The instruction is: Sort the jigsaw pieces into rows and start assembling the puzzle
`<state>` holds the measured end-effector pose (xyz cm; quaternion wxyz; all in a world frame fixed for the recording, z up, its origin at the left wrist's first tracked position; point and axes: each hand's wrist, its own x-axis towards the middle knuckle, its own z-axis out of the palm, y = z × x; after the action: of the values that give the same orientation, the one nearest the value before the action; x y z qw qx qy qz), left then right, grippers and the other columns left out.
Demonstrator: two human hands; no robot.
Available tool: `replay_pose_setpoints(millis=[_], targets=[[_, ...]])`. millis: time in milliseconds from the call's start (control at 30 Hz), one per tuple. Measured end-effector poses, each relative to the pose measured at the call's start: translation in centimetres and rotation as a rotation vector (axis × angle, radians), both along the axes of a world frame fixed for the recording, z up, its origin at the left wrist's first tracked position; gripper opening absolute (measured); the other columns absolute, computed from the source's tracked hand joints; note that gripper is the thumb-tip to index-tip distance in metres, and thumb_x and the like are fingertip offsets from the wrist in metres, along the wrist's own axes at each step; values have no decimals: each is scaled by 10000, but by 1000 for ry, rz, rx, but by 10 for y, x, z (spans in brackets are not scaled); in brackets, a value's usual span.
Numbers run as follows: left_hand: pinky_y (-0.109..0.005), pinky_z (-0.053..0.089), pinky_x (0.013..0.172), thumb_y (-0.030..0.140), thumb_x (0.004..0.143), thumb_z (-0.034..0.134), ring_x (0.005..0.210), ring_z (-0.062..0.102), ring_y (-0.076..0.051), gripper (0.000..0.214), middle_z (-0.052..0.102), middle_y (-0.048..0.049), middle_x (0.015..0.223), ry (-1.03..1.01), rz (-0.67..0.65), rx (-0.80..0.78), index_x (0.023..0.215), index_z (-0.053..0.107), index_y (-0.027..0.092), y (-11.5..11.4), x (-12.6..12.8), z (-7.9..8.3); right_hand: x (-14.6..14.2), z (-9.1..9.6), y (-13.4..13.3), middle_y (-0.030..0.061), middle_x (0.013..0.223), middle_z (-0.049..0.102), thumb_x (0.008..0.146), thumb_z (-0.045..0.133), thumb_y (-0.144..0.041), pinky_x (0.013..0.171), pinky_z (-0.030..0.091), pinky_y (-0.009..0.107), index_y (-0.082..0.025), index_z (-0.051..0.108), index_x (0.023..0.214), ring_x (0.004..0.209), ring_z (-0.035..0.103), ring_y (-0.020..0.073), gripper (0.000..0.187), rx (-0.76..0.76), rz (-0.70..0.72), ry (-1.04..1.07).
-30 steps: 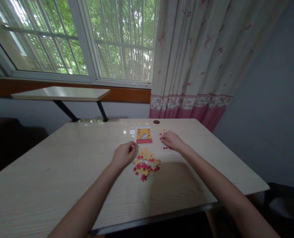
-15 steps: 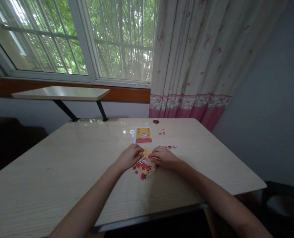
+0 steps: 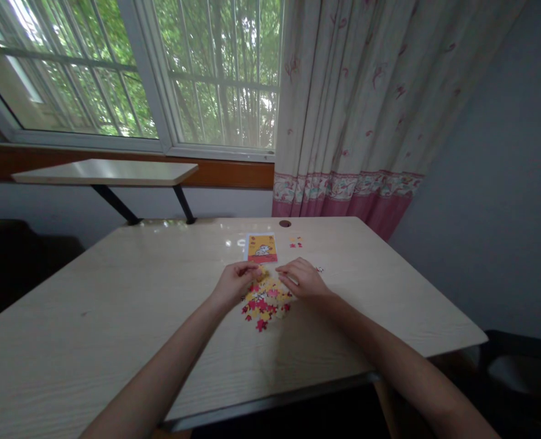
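The bare left hand (image 3: 234, 284) now appears to clamp its fingers on a yellow knobbed piece (image 3: 263, 272) atop the red, yellow and white jigsaw heap (image 3: 262, 304) at lower centre frame; the bare right hand (image 3: 307, 280), just shifted to the heap's upper-right edge, holds its fingers slightly apart, most pieces still loose.

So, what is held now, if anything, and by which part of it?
The left hand seems to pinch a yellow piece; the gripped part is too small to tell. For the right hand, I cannot tell.
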<state>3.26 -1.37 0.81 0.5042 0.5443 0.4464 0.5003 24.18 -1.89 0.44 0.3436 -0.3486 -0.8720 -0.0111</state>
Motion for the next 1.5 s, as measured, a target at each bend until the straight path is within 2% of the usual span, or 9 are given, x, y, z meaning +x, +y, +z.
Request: replay_pose_setpoints(millis=[133, 300, 500, 700, 800, 900, 1000, 1133, 1500], targets=[[-274, 464, 572, 386, 530, 778, 595, 592, -156, 366, 676, -59, 663, -24, -118, -44, 753, 693, 109, -5, 4, 1, -2, 0, -1, 58, 833, 658, 853, 529, -326, 735, 424, 299, -170, 616, 1073, 787, 545, 166, 284, 98, -1, 46], [-258, 454, 554, 330, 528, 788, 563, 581, -132, 369, 666, -39, 637, -64, -219, -38, 809, 683, 115, -7, 7, -1, -6, -2, -2, 36, 789, 651, 837, 552, -370, 698, 402, 288, -223, 659, 1002, 752, 536, 155, 245, 176, 12, 48], [-204, 405, 517, 276, 547, 786, 497, 539, -81, 425, 617, 23, 572, -146, -224, -42, 913, 637, 121, -7, 7, -2, -6, 0, -3, 46, 805, 651, 815, 573, -395, 702, 393, 293, -209, 667, 959, 764, 543, 152, 253, 172, 38, 44], [-234, 436, 558, 309, 559, 774, 548, 568, -108, 424, 637, 0, 637, -112, -228, -33, 922, 634, 139, -7, 7, -4, -6, 0, -2, 37, 781, 650, 834, 558, -349, 686, 381, 294, -214, 666, 940, 745, 540, 149, 203, 218, 22, 29], [-244, 450, 593, 330, 585, 750, 605, 583, -122, 384, 640, -24, 695, -61, -170, 11, 897, 644, 133, -4, 4, -6, 1, 5, 0, 37, 800, 653, 834, 564, -317, 696, 388, 297, -211, 658, 958, 759, 542, 151, 188, 248, 8, 46], [-232, 420, 537, 351, 646, 680, 564, 543, -113, 330, 611, -18, 670, 98, -50, 88, 883, 645, 125, -1, -4, -6, 17, 13, 5, 41, 819, 650, 838, 562, -302, 725, 403, 310, -223, 654, 978, 784, 547, 157, 186, 269, -73, 127], [-238, 385, 530, 328, 726, 568, 563, 512, -124, 234, 605, -21, 653, 470, 74, 213, 834, 658, 141, 2, -17, -2, 37, 17, 13, 42, 841, 644, 840, 560, -296, 753, 420, 323, -239, 649, 994, 809, 551, 159, 186, 286, -175, 247], [-266, 394, 634, 274, 774, 487, 695, 545, -165, 207, 635, -51, 750, 886, -7, 415, 816, 666, 178, 3, -29, 3, 56, 16, 24, 42, 818, 631, 834, 567, -314, 729, 435, 324, -245, 661, 968, 783, 552, 159, 177, 311, -256, 326], [-260, 393, 646, 289, 826, 437, 722, 544, -174, 238, 613, -61, 770, 1007, -73, 454, 868, 643, 176, 3, -31, -1, 55, 13, 23, 56, 829, 629, 839, 554, -341, 759, 427, 344, -243, 673, 979, 798, 549, 173, 208, 213, -272, 306]])
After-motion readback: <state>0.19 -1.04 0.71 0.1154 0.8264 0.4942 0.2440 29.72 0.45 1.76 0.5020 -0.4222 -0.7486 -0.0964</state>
